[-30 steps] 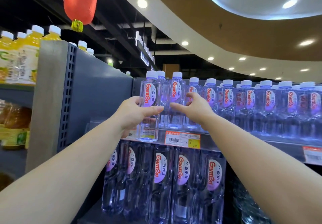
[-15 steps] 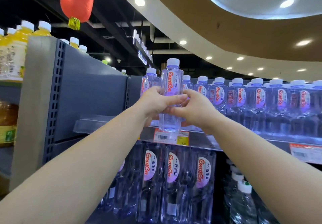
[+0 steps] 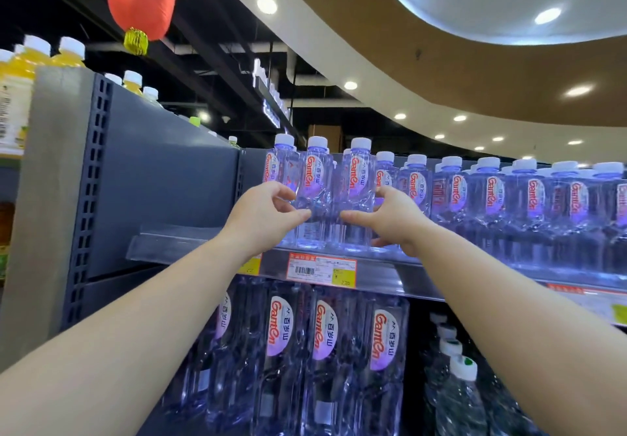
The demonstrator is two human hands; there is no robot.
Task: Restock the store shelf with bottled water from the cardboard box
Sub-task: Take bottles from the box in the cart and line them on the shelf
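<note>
— Since half a second ago, both hands are letting go of the one raised bottle, which is now standing in the row.

— Where are the hands resting now?

— Left hand (image 3: 268, 213) is curling loosely beside a clear plastic water bottle with a white cap and red-lettered label (image 3: 314, 194), thumb and forefinger touching its side. Right hand (image 3: 390, 220) is curling against the neighbouring clear water bottle (image 3: 356, 191); whether either is truly gripping, I cannot tell.

— And the bottles?

— Both are standing upright at the front of the grey metal shelf (image 3: 380, 274), above an orange-and-white price tag (image 3: 322, 268). Taller clear bottles (image 3: 325, 350) are sitting below.
</note>
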